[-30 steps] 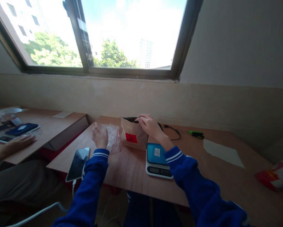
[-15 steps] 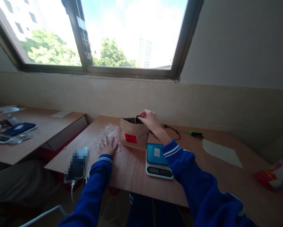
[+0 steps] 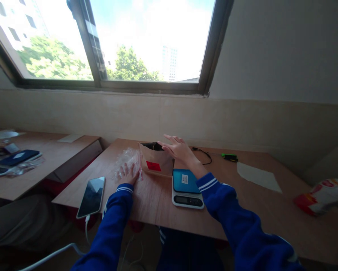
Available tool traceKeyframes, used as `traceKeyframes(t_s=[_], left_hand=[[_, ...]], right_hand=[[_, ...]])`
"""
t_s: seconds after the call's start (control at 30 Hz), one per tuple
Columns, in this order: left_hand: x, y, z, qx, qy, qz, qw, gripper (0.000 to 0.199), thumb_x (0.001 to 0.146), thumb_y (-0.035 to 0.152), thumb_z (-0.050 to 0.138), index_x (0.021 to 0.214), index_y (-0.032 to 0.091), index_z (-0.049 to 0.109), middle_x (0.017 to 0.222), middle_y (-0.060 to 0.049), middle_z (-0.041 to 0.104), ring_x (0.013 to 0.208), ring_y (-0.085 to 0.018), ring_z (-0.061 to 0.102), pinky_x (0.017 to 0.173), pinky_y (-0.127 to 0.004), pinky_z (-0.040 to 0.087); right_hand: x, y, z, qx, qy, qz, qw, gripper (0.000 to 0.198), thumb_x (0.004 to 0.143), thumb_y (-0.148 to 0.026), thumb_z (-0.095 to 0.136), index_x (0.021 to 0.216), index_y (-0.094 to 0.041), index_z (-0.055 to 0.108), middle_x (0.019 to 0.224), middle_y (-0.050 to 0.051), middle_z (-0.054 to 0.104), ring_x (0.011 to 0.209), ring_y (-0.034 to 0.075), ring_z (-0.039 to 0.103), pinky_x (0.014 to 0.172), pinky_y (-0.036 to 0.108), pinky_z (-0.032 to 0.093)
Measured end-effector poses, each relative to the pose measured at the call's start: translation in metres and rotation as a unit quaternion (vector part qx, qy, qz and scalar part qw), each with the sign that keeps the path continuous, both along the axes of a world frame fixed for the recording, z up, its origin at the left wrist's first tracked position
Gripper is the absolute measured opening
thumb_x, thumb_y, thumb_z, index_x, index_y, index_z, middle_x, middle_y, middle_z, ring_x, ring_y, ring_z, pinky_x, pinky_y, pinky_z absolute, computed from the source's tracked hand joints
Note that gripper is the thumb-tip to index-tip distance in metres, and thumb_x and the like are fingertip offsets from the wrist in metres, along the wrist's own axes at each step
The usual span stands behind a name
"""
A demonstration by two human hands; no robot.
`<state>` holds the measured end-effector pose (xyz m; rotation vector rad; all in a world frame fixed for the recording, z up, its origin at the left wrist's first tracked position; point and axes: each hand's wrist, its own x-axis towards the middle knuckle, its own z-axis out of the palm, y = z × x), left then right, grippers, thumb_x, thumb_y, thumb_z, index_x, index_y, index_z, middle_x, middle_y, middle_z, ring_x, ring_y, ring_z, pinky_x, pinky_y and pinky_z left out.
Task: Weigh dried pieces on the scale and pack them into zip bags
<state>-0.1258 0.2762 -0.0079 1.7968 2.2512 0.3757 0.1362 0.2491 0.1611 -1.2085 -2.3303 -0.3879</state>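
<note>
My left hand (image 3: 128, 174) lies with fingers spread on a heap of clear plastic zip bags (image 3: 127, 160) on the table. To the right of the heap stands a brown paper bag (image 3: 161, 164) with a red label, its dark mouth open at the top. Over the right side of that mouth is my right hand (image 3: 180, 150), fingers stretched out and apart, holding nothing that I can see. Black material shows inside the bag; the rest of its contents is hidden. Below my right wrist sits a kitchen scale (image 3: 187, 188) with a blue top.
A phone (image 3: 92, 197) on a white cable lies at the table's left edge. Behind the scale are a black cable (image 3: 205, 156) and a green-black screwdriver (image 3: 229, 157). A paper sheet (image 3: 257, 177) and a red-white packet (image 3: 321, 194) lie right. Another table (image 3: 58, 156) stands left.
My right hand's fingers have gone from pinching black material at the bag's mouth to stretched out above it. My left hand stays on the plastic bags. The view has shifted slightly.
</note>
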Motion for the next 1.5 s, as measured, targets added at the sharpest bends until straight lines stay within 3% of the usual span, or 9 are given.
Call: traceKeyframes(t_s=[0.23, 0.43, 0.6, 0.67, 0.73, 0.9, 1.0, 1.17, 1.5], left_hand=[[0.005, -0.016, 0.007, 0.101, -0.064, 0.024, 0.993, 0.060, 0.093, 0.047, 0.034, 0.148, 0.027, 0.024, 0.159, -0.013, 0.000, 0.146, -0.032, 0.004, 0.114, -0.055, 0.010], [0.038, -0.051, 0.015, 0.178, -0.116, -0.021, 0.977, 0.058, 0.093, 0.041, 0.035, 0.146, 0.022, 0.025, 0.159, -0.014, 0.007, 0.146, -0.027, 0.008, 0.115, -0.054, 0.011], [0.050, -0.079, -0.004, 0.186, -0.171, -0.081, 0.964, 0.053, 0.088, 0.032, 0.044, 0.138, 0.017, 0.038, 0.151, -0.015, 0.031, 0.142, -0.026, 0.026, 0.114, -0.047, 0.024], [0.049, -0.087, -0.018, 0.189, -0.186, -0.095, 0.960, 0.051, 0.087, 0.029, 0.044, 0.135, 0.016, 0.040, 0.147, -0.015, 0.037, 0.139, -0.026, 0.032, 0.112, -0.045, 0.030], [0.049, -0.093, -0.033, 0.194, -0.180, -0.108, 0.958, 0.046, 0.086, 0.026, 0.043, 0.131, 0.015, 0.044, 0.142, -0.015, 0.043, 0.134, -0.025, 0.040, 0.109, -0.043, 0.034], [0.054, -0.098, -0.053, 0.215, -0.096, -0.110, 0.966, 0.035, 0.089, 0.024, 0.039, 0.120, 0.015, 0.053, 0.132, -0.015, 0.053, 0.127, -0.027, 0.047, 0.108, -0.049, 0.034], [0.054, -0.097, -0.056, 0.232, -0.068, -0.118, 0.963, 0.036, 0.091, 0.024, 0.035, 0.119, 0.013, 0.054, 0.131, -0.017, 0.054, 0.125, -0.027, 0.049, 0.106, -0.048, 0.038], [0.052, -0.095, -0.059, 0.256, -0.048, -0.120, 0.958, 0.037, 0.092, 0.025, 0.032, 0.117, 0.012, 0.056, 0.128, -0.018, 0.055, 0.120, -0.028, 0.053, 0.102, -0.047, 0.043], [0.051, -0.095, -0.062, 0.264, -0.042, -0.129, 0.955, 0.035, 0.091, 0.023, 0.033, 0.116, 0.014, 0.056, 0.128, -0.017, 0.055, 0.120, -0.028, 0.052, 0.101, -0.048, 0.043]], right_hand=[[0.011, -0.006, 0.003, 0.004, 0.055, -0.001, 0.998, 0.048, 0.099, -0.038, 0.029, 0.095, -0.018, 0.073, 0.126, 0.012, 0.057, 0.112, 0.026, 0.051, 0.098, 0.042, 0.040], [-0.007, 0.001, 0.000, -0.029, 0.103, 0.013, 0.994, 0.049, 0.100, -0.040, 0.024, 0.113, -0.023, 0.068, 0.141, 0.009, 0.046, 0.122, 0.025, 0.047, 0.104, 0.044, 0.037], [0.011, -0.016, -0.004, -0.051, 0.190, 0.043, 0.979, 0.047, 0.100, -0.041, 0.024, 0.125, -0.024, 0.060, 0.146, 0.008, 0.041, 0.131, 0.023, 0.040, 0.111, 0.042, 0.030], [0.035, -0.037, -0.017, -0.039, 0.289, 0.039, 0.956, 0.044, 0.100, -0.039, 0.026, 0.129, -0.024, 0.055, 0.143, 0.008, 0.045, 0.132, 0.019, 0.039, 0.112, 0.039, 0.028], [0.065, -0.064, -0.046, -0.033, 0.387, -0.002, 0.922, 0.041, 0.098, -0.040, 0.032, 0.125, -0.021, 0.057, 0.136, 0.010, 0.051, 0.130, 0.019, 0.043, 0.112, 0.039, 0.030], [0.128, -0.131, -0.165, -0.092, 0.554, -0.195, 0.804, 0.045, 0.083, -0.053, 0.046, 0.105, -0.018, 0.063, 0.113, 0.014, 0.065, 0.109, 0.027, 0.058, 0.098, 0.047, 0.043], [0.143, -0.154, -0.212, -0.110, 0.604, -0.269, 0.742, 0.046, 0.076, -0.055, 0.050, 0.096, -0.015, 0.063, 0.105, 0.016, 0.067, 0.098, 0.029, 0.063, 0.089, 0.047, 0.049], [0.142, -0.162, -0.216, -0.130, 0.647, -0.267, 0.702, 0.042, 0.076, -0.055, 0.051, 0.087, -0.017, 0.064, 0.089, 0.012, 0.070, 0.077, 0.024, 0.066, 0.074, 0.040, 0.054], [0.134, -0.165, -0.210, -0.148, 0.597, -0.266, 0.743, 0.043, 0.078, -0.057, 0.048, 0.086, -0.017, 0.064, 0.087, 0.013, 0.071, 0.077, 0.026, 0.067, 0.071, 0.038, 0.055]])
